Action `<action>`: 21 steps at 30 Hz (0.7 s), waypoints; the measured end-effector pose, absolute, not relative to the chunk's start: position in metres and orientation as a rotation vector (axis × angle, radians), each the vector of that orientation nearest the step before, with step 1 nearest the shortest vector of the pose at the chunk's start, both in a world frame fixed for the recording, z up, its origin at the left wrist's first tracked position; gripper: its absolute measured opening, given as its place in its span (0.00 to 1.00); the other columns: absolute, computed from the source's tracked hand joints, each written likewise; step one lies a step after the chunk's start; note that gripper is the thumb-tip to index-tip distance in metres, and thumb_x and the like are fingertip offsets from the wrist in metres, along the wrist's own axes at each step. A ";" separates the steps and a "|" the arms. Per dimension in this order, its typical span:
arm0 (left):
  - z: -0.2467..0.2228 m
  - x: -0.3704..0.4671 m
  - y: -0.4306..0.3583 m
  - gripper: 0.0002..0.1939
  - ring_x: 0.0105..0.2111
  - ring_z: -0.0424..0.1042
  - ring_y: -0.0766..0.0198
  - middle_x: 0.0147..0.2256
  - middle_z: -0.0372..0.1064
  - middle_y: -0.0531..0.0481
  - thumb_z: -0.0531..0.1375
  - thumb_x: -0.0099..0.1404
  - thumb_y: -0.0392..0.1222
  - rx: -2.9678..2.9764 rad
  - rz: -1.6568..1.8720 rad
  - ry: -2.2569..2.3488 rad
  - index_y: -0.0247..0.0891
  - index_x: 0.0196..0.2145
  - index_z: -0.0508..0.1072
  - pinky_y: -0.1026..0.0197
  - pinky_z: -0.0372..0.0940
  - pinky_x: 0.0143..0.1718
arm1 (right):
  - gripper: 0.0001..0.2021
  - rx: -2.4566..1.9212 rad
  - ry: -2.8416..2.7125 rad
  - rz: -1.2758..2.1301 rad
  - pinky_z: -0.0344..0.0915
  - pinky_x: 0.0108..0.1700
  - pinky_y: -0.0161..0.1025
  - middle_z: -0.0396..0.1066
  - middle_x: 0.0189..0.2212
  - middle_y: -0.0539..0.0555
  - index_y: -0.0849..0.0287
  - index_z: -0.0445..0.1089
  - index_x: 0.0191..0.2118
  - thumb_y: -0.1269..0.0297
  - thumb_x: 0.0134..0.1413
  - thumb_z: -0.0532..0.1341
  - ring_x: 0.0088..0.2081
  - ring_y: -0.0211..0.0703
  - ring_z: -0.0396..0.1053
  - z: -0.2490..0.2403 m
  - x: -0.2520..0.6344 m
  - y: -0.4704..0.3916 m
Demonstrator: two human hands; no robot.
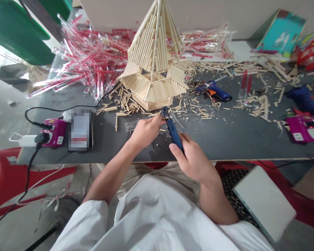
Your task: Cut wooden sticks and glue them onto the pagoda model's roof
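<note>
Blue pliers (174, 133) are above the grey surface (115, 146), the grip of the right hand (195, 157) wrapped round their handles, the left hand (146, 130) pinching a thin stick (166, 118) at their head; beyond stands a stick-built model (157, 45) amid short pieces (127, 101), near a glue gun (218, 92)

A phone (80, 130) lies beside a magenta power strip (57, 129); a turquoise board (279, 33) leans at the back.
</note>
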State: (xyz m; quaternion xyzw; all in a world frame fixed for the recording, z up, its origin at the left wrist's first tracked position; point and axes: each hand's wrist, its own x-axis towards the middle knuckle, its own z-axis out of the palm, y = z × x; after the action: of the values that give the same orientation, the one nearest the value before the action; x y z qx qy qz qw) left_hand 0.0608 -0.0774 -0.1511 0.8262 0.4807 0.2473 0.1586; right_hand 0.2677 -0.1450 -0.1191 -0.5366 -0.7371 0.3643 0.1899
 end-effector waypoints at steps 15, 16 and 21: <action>-0.156 0.061 -0.077 0.08 0.37 0.81 0.59 0.36 0.79 0.43 0.51 0.75 0.38 2.316 0.672 1.337 0.37 0.41 0.69 0.67 0.65 0.33 | 0.14 -1.606 -2.012 1.101 0.66 0.47 0.47 0.75 0.45 0.61 0.59 0.69 0.48 0.55 0.71 0.52 0.45 0.54 0.73 -0.115 0.254 -0.148; -0.156 0.061 -0.077 0.07 0.38 0.81 0.59 0.36 0.79 0.43 0.51 0.75 0.37 2.313 0.675 1.328 0.37 0.42 0.69 0.67 0.66 0.33 | 0.14 -1.621 -2.017 1.093 0.66 0.46 0.47 0.75 0.44 0.61 0.59 0.69 0.48 0.56 0.71 0.52 0.45 0.54 0.73 -0.115 0.253 -0.149; -0.154 0.059 -0.078 0.07 0.37 0.81 0.60 0.34 0.78 0.44 0.51 0.73 0.35 2.294 0.716 1.271 0.38 0.42 0.69 0.67 0.66 0.32 | 0.14 -1.676 -2.053 1.059 0.68 0.47 0.49 0.74 0.45 0.61 0.57 0.68 0.49 0.55 0.71 0.51 0.44 0.54 0.73 -0.113 0.251 -0.152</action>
State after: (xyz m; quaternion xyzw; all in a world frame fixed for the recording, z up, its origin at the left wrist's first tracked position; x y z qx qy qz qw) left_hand 0.0590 -0.0777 -0.1538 0.8250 0.4571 0.2576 0.2097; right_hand 0.2515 -0.1523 -0.1135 -0.5811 -0.7119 0.3673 0.1436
